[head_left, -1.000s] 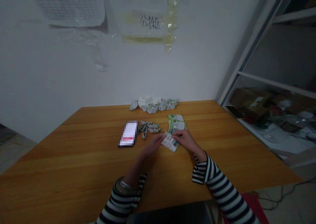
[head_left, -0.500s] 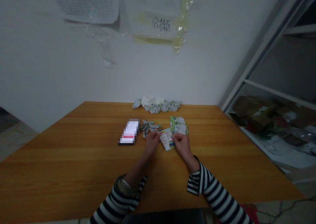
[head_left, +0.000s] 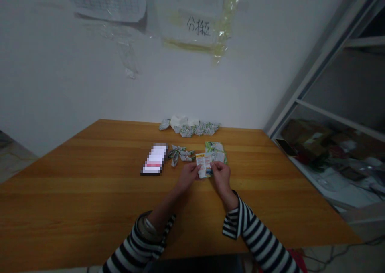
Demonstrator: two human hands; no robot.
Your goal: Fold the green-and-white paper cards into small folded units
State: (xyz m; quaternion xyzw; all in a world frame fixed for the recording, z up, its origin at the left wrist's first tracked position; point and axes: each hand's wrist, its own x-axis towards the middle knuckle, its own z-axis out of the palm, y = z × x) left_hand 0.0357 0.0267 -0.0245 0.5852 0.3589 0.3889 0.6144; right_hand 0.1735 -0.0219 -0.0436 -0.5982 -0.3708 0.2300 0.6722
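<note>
The left hand (head_left: 188, 176) and right hand (head_left: 221, 175) pinch a small printed paper slip (head_left: 204, 164) between fingers and thumbs, one at each side edge, holding it just above the wooden table (head_left: 90, 197), near its middle. The slip's far edge overlaps a flattened green-and-white packet (head_left: 215, 152) lying just beyond the right hand. Left of the hands lie small folded packets (head_left: 179, 154), and beyond those to the left is a phone (head_left: 154, 159) with a pixelated screen. More folded packets (head_left: 189, 128) line the far table edge against the wall. Broad open tabletop stretches left and right of the hands and toward the near edge.
</note>
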